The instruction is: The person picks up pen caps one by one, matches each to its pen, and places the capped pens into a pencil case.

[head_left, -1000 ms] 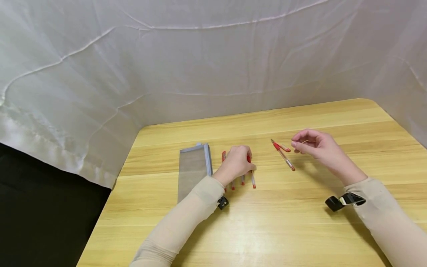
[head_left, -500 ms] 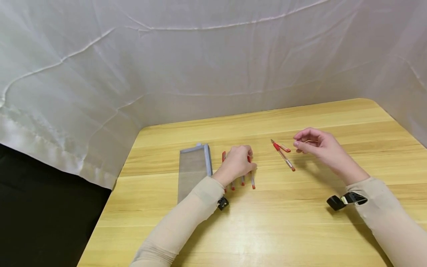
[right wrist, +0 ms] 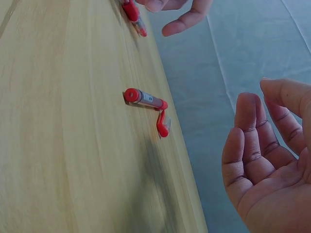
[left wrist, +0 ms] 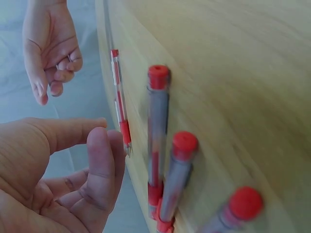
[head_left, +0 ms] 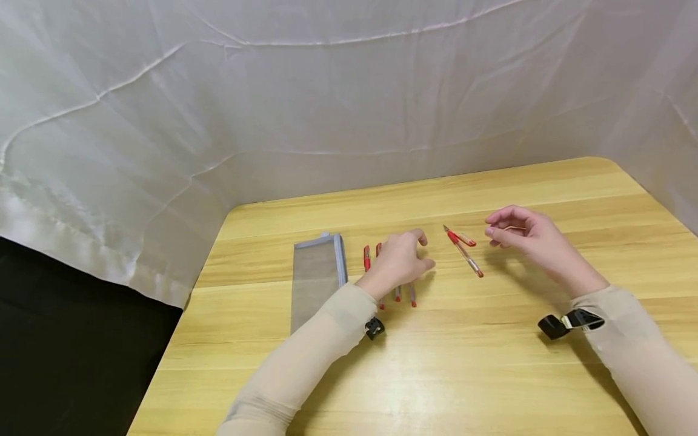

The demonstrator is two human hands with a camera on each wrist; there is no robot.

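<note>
Fingers of the left hand (head_left: pixel 400 259) hang loosely curled and apart, thumb out toward 3 o'clock — nothing held, no contact seen. The left wrist view confirms it: the fingertips (left wrist: pixel 99 141) hover off the wood with a gap between thumb and index. Right hand (head_left: pixel 520 233) is likewise relaxed, palm half open in the right wrist view, fingers (right wrist: pixel 252 145) bent but gripping nothing.

Under and just behind the left hand lies a row of red pens (head_left: pixel 397 292), roughly parallel, caps toward 6 o'clock. A single red pen (head_left: pixel 463 253) lies apart at 3 o'clock of that row, between the two hands, tip toward 11 o'clock. A small red cap (head_left: pixel 466 240) sits touching or just beside its upper end; which, cannot be told. A grey mesh pouch (head_left: pixel 315 275) lies flat at 9 o'clock of the row, near it, on the wooden table (head_left: pixel 491 363).

Judgement: the left hand looks to be reaching toward the single pen. To do it well — come down over the barrel's middle, pinch across it with thumb and index, and lift level so it doesn't roll. Keeping the wrist high should avoid nudging the row out of line.
</note>
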